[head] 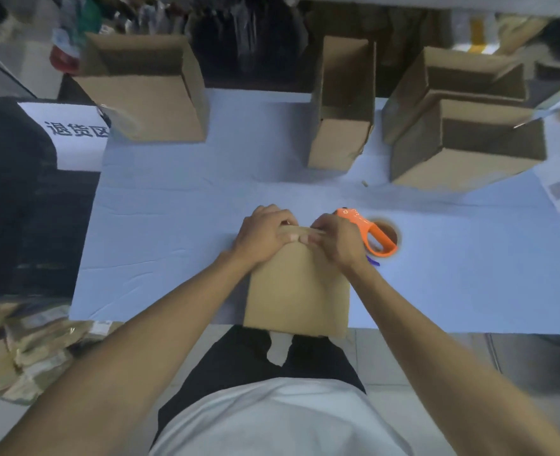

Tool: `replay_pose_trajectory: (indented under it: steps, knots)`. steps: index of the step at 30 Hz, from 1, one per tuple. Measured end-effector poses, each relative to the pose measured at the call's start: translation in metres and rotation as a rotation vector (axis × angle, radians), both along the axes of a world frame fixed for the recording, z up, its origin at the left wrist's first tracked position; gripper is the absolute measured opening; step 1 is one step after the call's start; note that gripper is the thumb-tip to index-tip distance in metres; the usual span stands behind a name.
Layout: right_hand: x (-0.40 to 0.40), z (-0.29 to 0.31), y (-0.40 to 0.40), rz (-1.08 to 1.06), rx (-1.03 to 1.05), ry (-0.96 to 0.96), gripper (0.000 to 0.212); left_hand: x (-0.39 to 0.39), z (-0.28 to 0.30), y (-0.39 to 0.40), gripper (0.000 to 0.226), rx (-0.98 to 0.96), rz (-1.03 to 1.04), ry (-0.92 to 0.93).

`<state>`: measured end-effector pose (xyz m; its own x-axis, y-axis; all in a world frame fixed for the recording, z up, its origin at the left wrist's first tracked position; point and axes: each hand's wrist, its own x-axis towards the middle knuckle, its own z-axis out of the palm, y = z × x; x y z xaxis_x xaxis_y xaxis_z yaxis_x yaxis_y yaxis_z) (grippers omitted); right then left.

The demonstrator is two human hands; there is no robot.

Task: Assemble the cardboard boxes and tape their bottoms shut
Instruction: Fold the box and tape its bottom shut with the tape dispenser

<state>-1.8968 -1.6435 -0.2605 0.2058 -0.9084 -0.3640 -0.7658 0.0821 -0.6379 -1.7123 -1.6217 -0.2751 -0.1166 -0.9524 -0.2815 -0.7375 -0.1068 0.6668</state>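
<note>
Cardboard box point(296, 291) far edge hidden under both hands' gripping fingers point(292, 237), tape dispenser point(367, 230) half-covered.

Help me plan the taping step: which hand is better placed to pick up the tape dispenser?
Right. The orange tape dispenser lies just beyond the right hand, almost touching it. The left hand is across the box and could keep gripping its top edge.
</note>
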Motion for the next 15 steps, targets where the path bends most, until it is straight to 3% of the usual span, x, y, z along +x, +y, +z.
replay_pose_trajectory:
  steps: [5, 15]
  knots:
    - [0.004, -0.001, 0.016, -0.175, 0.102, -0.177, 0.017, -0.003, -0.002, 0.006, 0.007, 0.035, 0.069, 0.130]
    - [0.016, 0.006, 0.009, -0.120, 0.150, -0.192, 0.020, 0.010, -0.003, -0.004, 0.015, 0.046, 0.074, 0.062]
